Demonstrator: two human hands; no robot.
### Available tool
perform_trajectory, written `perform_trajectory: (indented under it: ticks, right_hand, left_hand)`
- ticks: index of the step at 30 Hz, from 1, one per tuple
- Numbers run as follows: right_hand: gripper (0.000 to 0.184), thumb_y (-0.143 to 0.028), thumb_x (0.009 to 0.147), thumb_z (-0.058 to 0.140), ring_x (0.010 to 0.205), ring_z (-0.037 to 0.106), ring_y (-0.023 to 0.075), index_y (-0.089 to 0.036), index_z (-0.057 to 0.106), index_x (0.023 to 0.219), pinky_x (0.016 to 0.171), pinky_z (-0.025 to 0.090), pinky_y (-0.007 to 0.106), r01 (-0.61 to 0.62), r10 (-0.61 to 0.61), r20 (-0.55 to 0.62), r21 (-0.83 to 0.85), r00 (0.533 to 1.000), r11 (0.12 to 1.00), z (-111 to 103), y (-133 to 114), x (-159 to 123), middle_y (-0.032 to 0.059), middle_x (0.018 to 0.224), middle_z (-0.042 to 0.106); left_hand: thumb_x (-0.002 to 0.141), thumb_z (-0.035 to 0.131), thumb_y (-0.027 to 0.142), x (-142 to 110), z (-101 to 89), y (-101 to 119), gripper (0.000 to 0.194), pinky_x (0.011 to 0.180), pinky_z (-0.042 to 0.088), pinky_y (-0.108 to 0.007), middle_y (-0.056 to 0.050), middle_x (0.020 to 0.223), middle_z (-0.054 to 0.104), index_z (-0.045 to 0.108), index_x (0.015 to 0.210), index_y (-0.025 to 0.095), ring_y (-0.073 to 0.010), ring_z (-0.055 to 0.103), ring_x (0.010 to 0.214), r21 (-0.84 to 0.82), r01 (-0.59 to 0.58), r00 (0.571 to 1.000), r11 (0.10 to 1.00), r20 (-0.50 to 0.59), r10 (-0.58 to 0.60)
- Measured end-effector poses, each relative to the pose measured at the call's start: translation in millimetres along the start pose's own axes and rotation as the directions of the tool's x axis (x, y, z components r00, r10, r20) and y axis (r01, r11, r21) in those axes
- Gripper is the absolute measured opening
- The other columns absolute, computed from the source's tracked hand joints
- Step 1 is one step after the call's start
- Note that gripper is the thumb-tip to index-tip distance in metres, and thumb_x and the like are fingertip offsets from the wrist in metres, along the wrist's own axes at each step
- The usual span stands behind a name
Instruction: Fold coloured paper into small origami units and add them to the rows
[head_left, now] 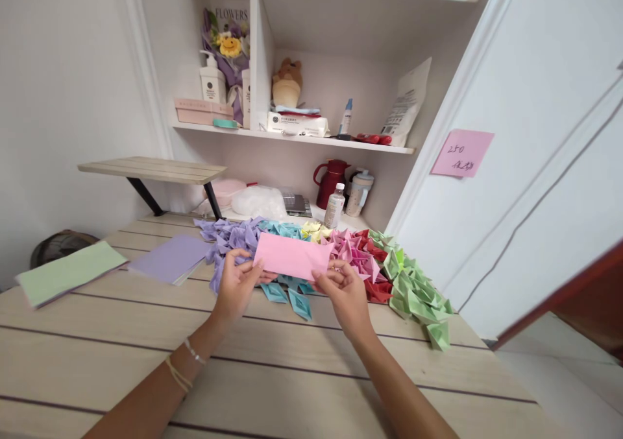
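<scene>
A pink sheet of paper (pixel 293 255), a flat oblong, is held up above the table between my two hands. My left hand (pixel 239 283) pinches its left end, thumb in front. At the right end my right hand (pixel 344 290) grips the lower corner between thumb and fingers. Behind the sheet lies a heap of folded paper boats: purple ones (pixel 233 237) on the left, teal ones (pixel 299 303) in the middle, then yellow, pink (pixel 355 251) and red, with green ones (pixel 418 296) on the right. The sheet hides part of the heap.
Purple paper sheets (pixel 170 257) and green paper sheets (pixel 73 272) lie at the left of the slatted table (pixel 272 374). A small raised stand (pixel 150 168) is at the back left. A clear bottle (pixel 335 207), a red jug (pixel 332 183) and a tumbler (pixel 359 194) stand behind the heap.
</scene>
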State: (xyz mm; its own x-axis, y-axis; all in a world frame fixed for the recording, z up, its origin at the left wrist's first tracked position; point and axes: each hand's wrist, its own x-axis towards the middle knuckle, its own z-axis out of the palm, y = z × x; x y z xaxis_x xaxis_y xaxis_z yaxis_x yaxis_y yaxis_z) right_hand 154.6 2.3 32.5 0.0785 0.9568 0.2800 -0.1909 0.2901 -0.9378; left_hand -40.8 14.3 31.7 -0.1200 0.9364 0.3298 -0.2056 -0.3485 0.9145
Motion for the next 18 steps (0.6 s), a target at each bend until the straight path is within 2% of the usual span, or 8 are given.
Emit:
perform_trajectory:
  ticks: [3,6,9,11,13,15,18]
  right_hand:
    - [0.036,-0.040,0.066,0.069,0.058,0.063,0.0164,-0.022,0.043,0.084,0.060,0.054,0.032,0.012,-0.010,-0.030,0.069,1.000,0.998,6,8,-2,-0.0034,0.059,0.060]
    - [0.030,-0.040,0.071,0.064,0.063,0.064,0.0165,-0.021,0.047,0.087,0.062,0.055,0.031,0.044,-0.043,-0.009,0.056,0.999,0.997,12,14,-6,-0.0023,0.063,0.060]
    - [0.033,-0.036,0.074,0.062,0.077,0.065,0.0179,-0.020,0.054,0.101,0.071,0.054,0.032,0.092,-0.089,0.169,-0.008,0.982,0.996,14,15,-10,0.0041,0.085,0.065]
    - [0.041,-0.032,0.070,0.067,0.087,0.062,0.0200,-0.022,0.057,0.108,0.076,0.053,0.033,0.183,-0.136,0.300,-0.133,0.944,0.974,13,15,-10,0.0068,0.103,0.063]
    - [0.043,-0.029,0.067,0.070,0.092,0.060,0.0220,-0.024,0.060,0.109,0.076,0.052,0.034,0.291,-0.186,0.359,-0.265,0.915,0.919,9,14,-9,0.0069,0.110,0.061]
    - [0.034,-0.027,0.070,0.067,0.091,0.060,0.0222,-0.024,0.064,0.104,0.074,0.052,0.033,0.358,-0.235,0.355,-0.335,0.905,0.872,6,13,-7,0.0069,0.104,0.064]
    - [0.019,-0.027,0.072,0.065,0.084,0.061,0.0212,-0.022,0.069,0.090,0.068,0.052,0.031,0.352,-0.255,0.299,-0.338,0.919,0.873,2,12,-3,0.0070,0.090,0.068]
  left_hand:
    - [0.074,0.061,0.030,-2,2.3,-3,0.032,0.063,0.055,-0.032,0.003,0.070,0.063,0.034,0.089,0.023,-0.0173,0.067,0.066,-0.008,-0.053,0.999,0.999,-0.009,0.053]
    - [0.074,0.059,0.031,-7,4.1,-5,0.025,0.072,0.054,-0.033,-0.002,0.082,0.063,0.047,0.093,0.019,-0.0175,0.065,0.080,0.046,-0.043,0.995,0.998,0.092,0.038]
    - [0.072,0.061,0.029,-10,3.9,-6,0.033,0.080,0.051,-0.032,-0.008,0.094,0.064,0.057,0.102,0.014,-0.0183,0.063,0.085,0.116,0.016,0.978,0.993,0.204,-0.039]
    - [0.069,0.065,0.027,-10,2.4,-7,0.039,0.081,0.050,-0.032,-0.010,0.099,0.065,0.058,0.105,0.013,-0.0194,0.063,0.087,0.101,0.042,0.969,0.994,0.238,-0.065]
    - [0.064,0.069,0.025,-8,0.9,-8,0.043,0.080,0.050,-0.031,-0.010,0.098,0.066,0.059,0.104,0.013,-0.0208,0.063,0.089,0.068,0.057,0.967,0.996,0.245,-0.072]
    - [0.059,0.072,0.022,-6,0.2,-8,0.042,0.078,0.050,-0.030,-0.009,0.094,0.068,0.062,0.099,0.012,-0.0210,0.063,0.088,0.076,0.063,0.968,0.995,0.239,-0.080]
    - [0.056,0.075,0.020,-6,0.4,-8,0.035,0.074,0.051,-0.028,-0.008,0.088,0.069,0.065,0.088,0.013,-0.0194,0.064,0.079,0.163,0.040,0.969,0.986,0.234,-0.078]
